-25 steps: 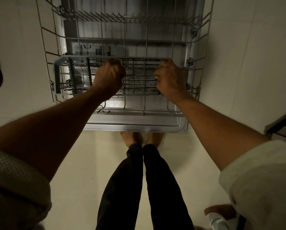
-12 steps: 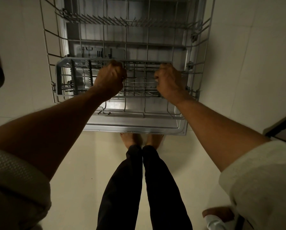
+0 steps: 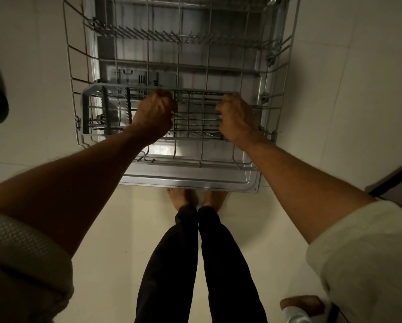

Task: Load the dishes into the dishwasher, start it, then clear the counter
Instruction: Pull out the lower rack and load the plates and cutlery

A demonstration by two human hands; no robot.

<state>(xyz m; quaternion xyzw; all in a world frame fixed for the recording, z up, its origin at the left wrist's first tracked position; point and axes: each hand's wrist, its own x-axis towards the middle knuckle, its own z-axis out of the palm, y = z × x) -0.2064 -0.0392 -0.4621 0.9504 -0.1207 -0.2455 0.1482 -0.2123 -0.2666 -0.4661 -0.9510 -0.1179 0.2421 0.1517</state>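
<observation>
I have both hands on the basket [image 3: 106, 113], a grey cutlery holder whose long axis runs left to right across the lower rack [image 3: 286, 73], which stands pulled out over the open door [image 3: 195, 180]. My left hand [image 3: 154, 117] grips its middle and my right hand [image 3: 238, 120] its right end, fingers curled round the bars, so the left end hangs unsupported. Both arms reach forward and down, nearly straight. Whether the basket sits on the rack or just above it, I cannot tell. No dishes are in view.
</observation>
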